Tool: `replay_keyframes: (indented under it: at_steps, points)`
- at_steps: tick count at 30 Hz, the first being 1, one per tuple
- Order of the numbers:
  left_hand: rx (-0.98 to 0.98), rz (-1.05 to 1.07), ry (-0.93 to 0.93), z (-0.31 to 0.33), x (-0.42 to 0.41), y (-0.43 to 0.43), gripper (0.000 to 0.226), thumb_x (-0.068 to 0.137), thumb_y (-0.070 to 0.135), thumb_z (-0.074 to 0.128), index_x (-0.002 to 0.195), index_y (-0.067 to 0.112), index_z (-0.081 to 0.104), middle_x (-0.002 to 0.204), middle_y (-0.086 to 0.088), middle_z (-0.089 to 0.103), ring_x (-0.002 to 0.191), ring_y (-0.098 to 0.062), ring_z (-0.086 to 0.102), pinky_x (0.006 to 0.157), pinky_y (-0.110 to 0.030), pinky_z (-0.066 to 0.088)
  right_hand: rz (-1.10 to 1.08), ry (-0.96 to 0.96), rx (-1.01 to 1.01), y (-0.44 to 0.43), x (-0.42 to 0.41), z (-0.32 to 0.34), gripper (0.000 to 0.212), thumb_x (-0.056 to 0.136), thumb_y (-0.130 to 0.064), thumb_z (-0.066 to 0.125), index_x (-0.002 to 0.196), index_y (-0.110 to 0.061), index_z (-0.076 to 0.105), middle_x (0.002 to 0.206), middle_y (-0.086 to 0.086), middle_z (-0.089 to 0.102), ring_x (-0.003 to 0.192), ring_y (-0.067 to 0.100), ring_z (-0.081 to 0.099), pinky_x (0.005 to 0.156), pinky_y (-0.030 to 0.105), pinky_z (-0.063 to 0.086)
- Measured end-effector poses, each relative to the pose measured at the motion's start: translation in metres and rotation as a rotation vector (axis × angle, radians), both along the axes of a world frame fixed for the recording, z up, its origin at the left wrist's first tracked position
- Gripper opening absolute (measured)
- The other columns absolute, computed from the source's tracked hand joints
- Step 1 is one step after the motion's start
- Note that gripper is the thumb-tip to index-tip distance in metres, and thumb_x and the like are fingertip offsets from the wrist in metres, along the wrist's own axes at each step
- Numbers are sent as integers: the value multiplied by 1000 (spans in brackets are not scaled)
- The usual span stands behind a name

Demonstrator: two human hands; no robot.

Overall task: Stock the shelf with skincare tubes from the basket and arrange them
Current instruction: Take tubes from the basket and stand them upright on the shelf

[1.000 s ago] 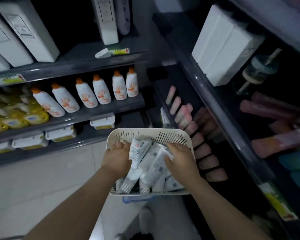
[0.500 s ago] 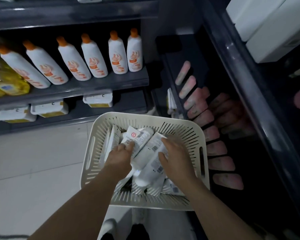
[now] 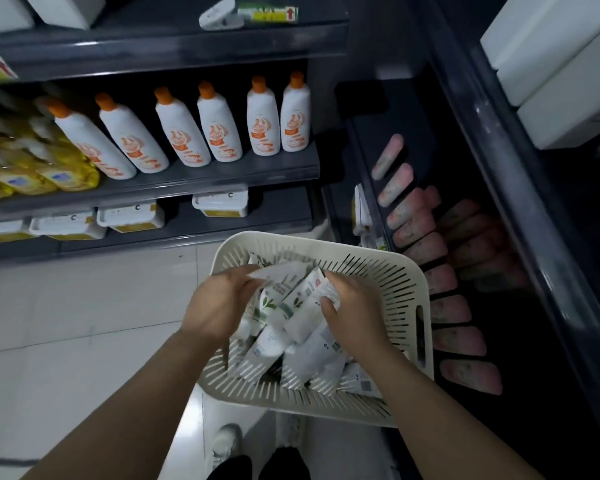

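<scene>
Dark grey shelving (image 3: 222, 178) fills the left and the top of the view, above a pale tiled floor (image 3: 66, 323). On one board white bottles (image 3: 219, 129) with orange caps stand in a row, with yellow packs (image 3: 32, 168) to their left, and on the board below lie flat white tubs (image 3: 129, 216). On the right side a second shelf (image 3: 548, 282) runs away from the camera; on its low board pink tubes (image 3: 461, 341) lie side by side in rows, and higher up stand white boxes (image 3: 551, 64). Between the two shelves, in front of the person, is a cream basket (image 3: 406, 282) with slotted walls; I cannot tell what carries it. It holds white tubes (image 3: 305, 362) in a loose heap, some lying across others. Both hands are inside the basket, on top of the heap. The left hand (image 3: 219, 303) has its fingers curled and pinches the end of a plain tube (image 3: 281, 271) near the far wall. The right hand (image 3: 354, 313), just beside it, has fingers and thumb closed round a red-marked tube (image 3: 309, 289). Below the basket a light shoe (image 3: 226, 441) shows on the floor.
</scene>
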State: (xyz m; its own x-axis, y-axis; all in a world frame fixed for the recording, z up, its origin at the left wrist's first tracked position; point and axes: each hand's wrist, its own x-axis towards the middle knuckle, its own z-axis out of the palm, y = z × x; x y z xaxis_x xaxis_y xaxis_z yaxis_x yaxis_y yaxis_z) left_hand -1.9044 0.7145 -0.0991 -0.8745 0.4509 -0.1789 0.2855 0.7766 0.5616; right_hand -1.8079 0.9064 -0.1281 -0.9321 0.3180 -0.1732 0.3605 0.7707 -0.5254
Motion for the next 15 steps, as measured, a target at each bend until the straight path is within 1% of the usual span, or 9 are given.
replay_keyframes:
  at_steps: [2, 4, 5, 7, 9, 10, 12, 15]
  points:
    - [59, 68, 46, 18, -6, -15, 32, 92, 37, 55, 113, 16, 67, 103, -8, 72, 90, -29, 68, 69, -30, 47, -23, 1, -41, -7, -7, -2, 46, 87, -16, 61, 132, -9, 54, 128, 9, 60, 120, 26, 52, 106, 38, 38]
    - [89, 145, 104, 33, -12, -28, 26, 92, 33, 56, 102, 12, 67, 90, -11, 72, 81, -33, 67, 63, -27, 38, -28, -25, -81, -15, -14, -8, 47, 87, -17, 61, 132, -9, 54, 129, 10, 60, 121, 26, 51, 105, 37, 39]
    - [90, 179, 134, 39, -16, -33, 23, 92, 30, 57, 97, 10, 67, 84, -13, 71, 77, -36, 65, 62, -28, 36, -26, -44, -94, -19, -18, -11, 48, 87, -19, 60, 133, -10, 53, 130, 9, 59, 122, 26, 51, 106, 37, 39]
    - [89, 217, 173, 49, -23, -43, 23, 91, 29, 58, 91, 8, 66, 80, -16, 69, 73, -37, 63, 60, -31, 39, -32, -85, -135, -25, -25, -19, 50, 88, -22, 61, 135, -10, 51, 132, 9, 57, 123, 25, 50, 105, 36, 38]
    - [110, 218, 186, 54, -28, -51, 23, 91, 31, 57, 88, 9, 63, 75, -12, 68, 67, -35, 61, 58, -34, 43, -34, -120, -161, -31, -33, -27, 51, 87, -23, 62, 135, -8, 50, 131, 11, 57, 122, 26, 49, 104, 35, 38]
    - [125, 211, 193, 55, -30, -54, 23, 91, 31, 57, 87, 9, 62, 72, -9, 67, 64, -32, 59, 56, -33, 41, -32, -135, -161, -33, -38, -31, 53, 86, -23, 63, 135, -7, 49, 130, 12, 56, 121, 27, 49, 103, 36, 38]
    - [145, 200, 211, 54, -35, -59, 23, 90, 31, 56, 88, 9, 63, 70, -6, 65, 59, -27, 55, 53, -29, 37, -37, -157, -158, -36, -47, -41, 59, 83, -26, 66, 136, -8, 47, 129, 12, 55, 119, 28, 48, 100, 37, 40]
    - [168, 189, 204, 49, -42, -64, 28, 90, 35, 54, 94, 9, 64, 73, -1, 64, 61, -20, 54, 52, -22, 38, -32, -196, -164, -40, -61, -57, 71, 74, -28, 73, 137, -11, 44, 131, 10, 53, 119, 29, 47, 100, 40, 39]
